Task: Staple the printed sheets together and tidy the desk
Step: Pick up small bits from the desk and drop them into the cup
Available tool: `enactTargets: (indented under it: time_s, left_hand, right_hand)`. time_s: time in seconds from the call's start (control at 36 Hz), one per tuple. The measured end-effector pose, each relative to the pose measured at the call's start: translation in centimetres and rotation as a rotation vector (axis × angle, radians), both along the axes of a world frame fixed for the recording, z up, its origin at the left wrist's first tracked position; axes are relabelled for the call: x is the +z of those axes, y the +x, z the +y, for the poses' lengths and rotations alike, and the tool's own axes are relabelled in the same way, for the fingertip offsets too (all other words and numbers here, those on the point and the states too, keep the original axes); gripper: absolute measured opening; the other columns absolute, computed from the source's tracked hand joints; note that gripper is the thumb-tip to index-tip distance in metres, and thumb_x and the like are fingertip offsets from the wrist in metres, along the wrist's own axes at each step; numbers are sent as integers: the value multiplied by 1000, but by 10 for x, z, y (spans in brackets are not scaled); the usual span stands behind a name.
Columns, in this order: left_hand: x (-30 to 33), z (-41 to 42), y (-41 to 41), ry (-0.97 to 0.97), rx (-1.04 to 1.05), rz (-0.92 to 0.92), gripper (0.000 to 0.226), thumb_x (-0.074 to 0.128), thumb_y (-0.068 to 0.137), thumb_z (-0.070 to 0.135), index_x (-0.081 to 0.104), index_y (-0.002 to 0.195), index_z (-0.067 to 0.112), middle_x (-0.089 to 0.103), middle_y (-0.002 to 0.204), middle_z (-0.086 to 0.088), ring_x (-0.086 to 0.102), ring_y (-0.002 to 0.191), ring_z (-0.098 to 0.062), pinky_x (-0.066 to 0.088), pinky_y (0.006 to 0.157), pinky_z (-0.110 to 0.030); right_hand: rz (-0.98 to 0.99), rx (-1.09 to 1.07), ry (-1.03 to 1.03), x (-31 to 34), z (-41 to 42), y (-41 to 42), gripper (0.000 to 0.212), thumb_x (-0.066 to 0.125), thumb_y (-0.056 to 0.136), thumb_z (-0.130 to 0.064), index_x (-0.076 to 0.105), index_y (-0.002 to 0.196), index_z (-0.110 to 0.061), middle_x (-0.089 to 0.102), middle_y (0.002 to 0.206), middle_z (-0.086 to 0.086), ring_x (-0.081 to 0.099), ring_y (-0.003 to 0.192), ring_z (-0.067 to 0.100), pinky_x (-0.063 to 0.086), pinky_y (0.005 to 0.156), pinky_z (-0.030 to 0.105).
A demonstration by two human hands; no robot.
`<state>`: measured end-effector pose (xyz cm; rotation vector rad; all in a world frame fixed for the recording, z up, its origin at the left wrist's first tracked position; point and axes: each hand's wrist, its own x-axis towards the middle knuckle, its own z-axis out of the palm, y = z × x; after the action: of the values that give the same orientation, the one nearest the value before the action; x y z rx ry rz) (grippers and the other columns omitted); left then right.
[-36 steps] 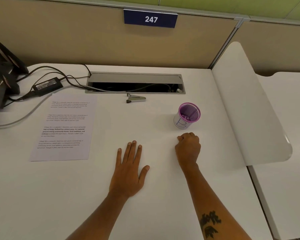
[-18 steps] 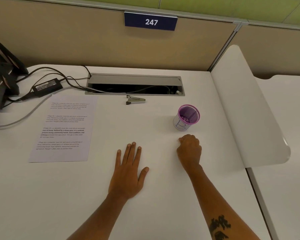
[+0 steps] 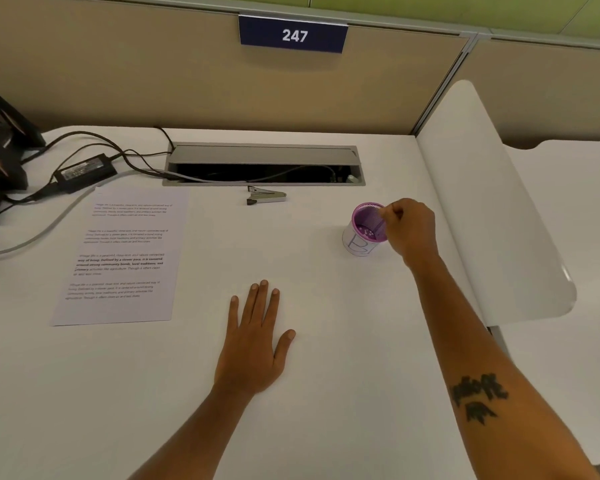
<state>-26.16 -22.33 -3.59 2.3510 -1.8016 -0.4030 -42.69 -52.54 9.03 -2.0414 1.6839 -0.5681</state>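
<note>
On the desk (image 3: 326, 393), tidying is nearly finishing.
Right hand (image 3: 411, 226) is pinching at the purple cup (image 3: 366, 230) rim; left hand (image 3: 255, 341) is lying spread; stapler (image 3: 265, 196) is waiting beside the sheets (image 3: 122, 254).

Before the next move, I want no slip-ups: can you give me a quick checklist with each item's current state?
1. Printed sheets flat on the desk, free of the cables: ok.
2. Stapler reachable, nothing on it: ok.
3. Left hand free, flat on the desk: ok.
4. Right hand free: cannot tell; its fingers are pinched at the purple cup rim.
5. Purple cup upright: ok.
6. Sheets already stapled: cannot tell.
</note>
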Motion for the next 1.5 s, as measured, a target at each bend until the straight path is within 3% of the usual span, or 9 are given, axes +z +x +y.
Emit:
enactTargets:
  time_s: [0.08,0.28,0.39,0.58,0.69,0.78,0.97,1.14,1.5]
  left_hand:
    - [0,0,0,-1,-1,2,78,19,109,62,3,171,16,-5,181,-7,-8,167,-23,10,134,-59]
    - [0,-1,0,-2,2,8,78,21,109,61,2,171,17,-6,181,-6,-9,167,-22,9,134,-58]
    - [0,0,0,-2,1,9,78,22,110,61,2,171,17,-5,181,-7,-9,167,-22,9,134,-58]
    - [1,0,0,-1,-2,7,78,20,110,61,5,171,16,-3,181,-7,-6,168,-24,10,134,-59]
    - [1,0,0,2,-4,2,78,19,110,61,4,171,16,-4,181,-7,-6,167,-24,9,134,-59]
    - [1,0,0,4,-3,2,78,19,109,61,4,171,16,-5,181,-8,-7,167,-24,9,134,-59]
    - [1,0,0,-2,2,8,78,21,109,61,2,171,17,-6,181,-7,-8,167,-23,10,134,-59]
    - [1,0,0,-8,0,3,78,22,110,60,4,171,16,-4,181,-8,-5,168,-24,11,134,-59]
    - [0,0,-1,-13,3,1,78,23,109,60,5,171,16,-4,181,-8,-6,167,-24,11,134,-59]
  right_hand:
    - [19,35,-17,1,-2,-1,17,71,95,-18,79,94,-3,76,89,11,67,81,20,50,70,26]
    - [-28,65,-106,3,1,-6,8,80,88,-14,83,93,-9,80,90,8,68,77,13,56,74,25]
    - [-58,67,-117,2,2,-8,8,78,87,-8,83,94,-10,81,91,7,70,79,14,63,80,34]
    - [-140,17,-132,1,9,-12,7,78,89,-15,81,95,-12,79,92,2,66,78,11,55,72,17]
    - [-299,-109,-125,-10,33,-24,9,75,89,-18,81,95,-19,78,91,-2,73,75,16,64,75,38]
    - [-349,-180,-80,-31,63,-33,6,75,89,-21,78,94,-22,76,85,-2,73,73,19,64,74,44]
    - [-178,-86,34,-77,112,-37,7,76,88,-7,78,92,-13,76,91,-1,66,75,11,60,79,35]
    - [-70,-58,58,-89,110,-27,10,77,91,-12,77,100,-9,74,99,4,68,89,18,48,82,24]
    - [130,19,34,-94,96,-18,9,69,95,-7,78,94,-5,72,95,8,68,82,27,44,73,27]
